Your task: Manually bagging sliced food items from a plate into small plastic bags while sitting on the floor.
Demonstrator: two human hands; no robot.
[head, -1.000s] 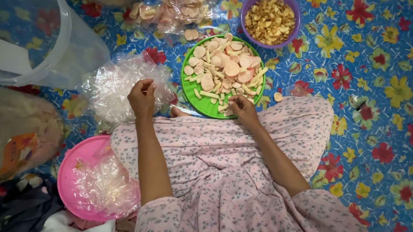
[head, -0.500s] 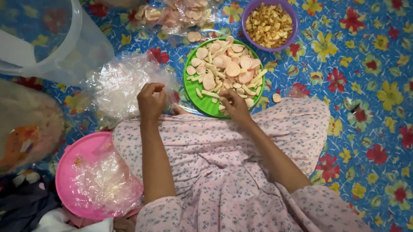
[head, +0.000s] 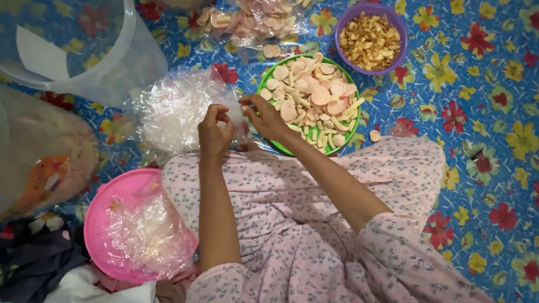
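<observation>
Seated on a flowered mat (head: pixel 496 131), I pinch my left hand (head: pixel 214 133) at the near edge of a heap of clear plastic bags (head: pixel 178 110); whether a bag is caught between thumb and fingertips I cannot tell. My right hand (head: pixel 267 117) rests over the left rim of the green plate (head: pixel 347 129) of pale crackers (head: pixel 315 99), fingers curled, their hold unclear. A purple bowl (head: pixel 397 24) of chips sits just beyond. A pink tub (head: pixel 101 202) crowds my left knee; open mat lies to my right.
</observation>
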